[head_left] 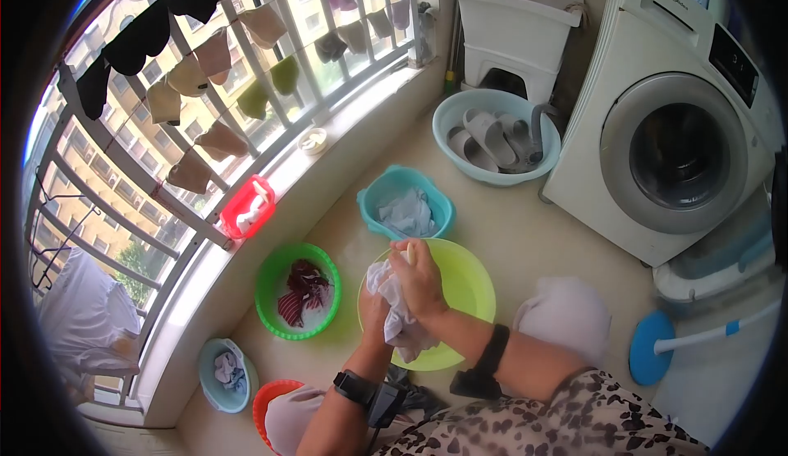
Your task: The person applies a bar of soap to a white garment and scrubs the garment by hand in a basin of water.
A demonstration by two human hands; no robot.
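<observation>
Above a yellow-green basin (472, 288), my two hands grip a wet-looking white cloth (400, 318) bunched between them. My right hand (420, 282) is closed over its upper part. On the other side, my left hand (375, 312) is wrapped round it, its fingers partly hidden by the cloth. The lower end of the cloth hangs down toward the basin. Just beyond stands a turquoise basin (369, 201) with pale cloth (408, 213) in it. To the left, a green basin (264, 285) contains dark red striped cloth (300, 296) in suds.
A washing machine (607, 169) stands at right, near a light-blue basin (450, 160) of grey slippers (488, 137). A blue-headed brush (652, 347) lies lower right. At left are a small blue basin (212, 394), a red box (246, 208) on the sill and socks (138, 39) hung along railings.
</observation>
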